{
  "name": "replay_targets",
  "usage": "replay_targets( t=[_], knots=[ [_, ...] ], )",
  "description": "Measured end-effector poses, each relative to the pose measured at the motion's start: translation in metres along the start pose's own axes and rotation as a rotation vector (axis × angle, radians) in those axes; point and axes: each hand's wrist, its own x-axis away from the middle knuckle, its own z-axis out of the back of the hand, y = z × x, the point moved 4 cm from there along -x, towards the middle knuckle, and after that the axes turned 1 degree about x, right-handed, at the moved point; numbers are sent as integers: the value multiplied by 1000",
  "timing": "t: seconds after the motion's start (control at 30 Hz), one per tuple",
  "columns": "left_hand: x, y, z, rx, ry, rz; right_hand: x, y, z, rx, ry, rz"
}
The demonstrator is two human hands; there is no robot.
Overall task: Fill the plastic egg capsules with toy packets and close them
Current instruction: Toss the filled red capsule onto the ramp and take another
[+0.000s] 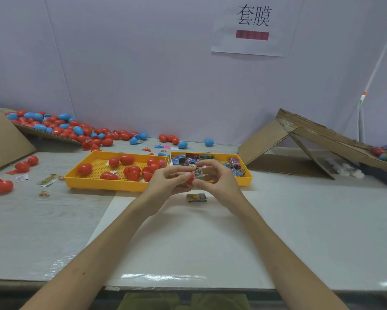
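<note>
Packing looks to be the step in hand: a packet is going into an open egg, and the closing is not yet done

Table (277, 220) spreads pale and wide under everything. Heap of eggs (60, 128), red and blue, lies at its far left corner against the wall, well away from the hands. Left yellow tray (103, 186) holds loose red eggs, some of them split open; right yellow tray (247, 175), touching it, holds the stock of toy packets. Both trays sit just beyond the hands.

Left hand (165, 177) is curled around the red egg (190, 178), holding it above the table in front of the seam between the two trays. Right hand (214, 179) meets it from the other side, thumb and fingers pinching the packet (199, 174) against the mouth of the egg. Part of the packet shows outside the shell, so I judge it only partly in. The egg's other half is hidden by the fingers; I cannot tell whether it hangs attached.

Spare packet (197, 197) lies flat on the table just below the hands, touched by neither.

Next move, as I judge it, calls for pressing the packet fully inside so no corner sticks out, then bringing the two halves together squarely until they snap; a trapped edge would keep the egg from closing
</note>
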Motion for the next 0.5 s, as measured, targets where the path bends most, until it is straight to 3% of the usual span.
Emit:
replay_targets(
  t=[0.2, 0.5],
  knots=[
    [-1, -1, 2, 17, 54, -15, -1, 1, 3, 87, 116, -6],
    [-4, -3, 6, 32, 96, -27, -4, 10, 4, -84, 76, -101]
  ],
)
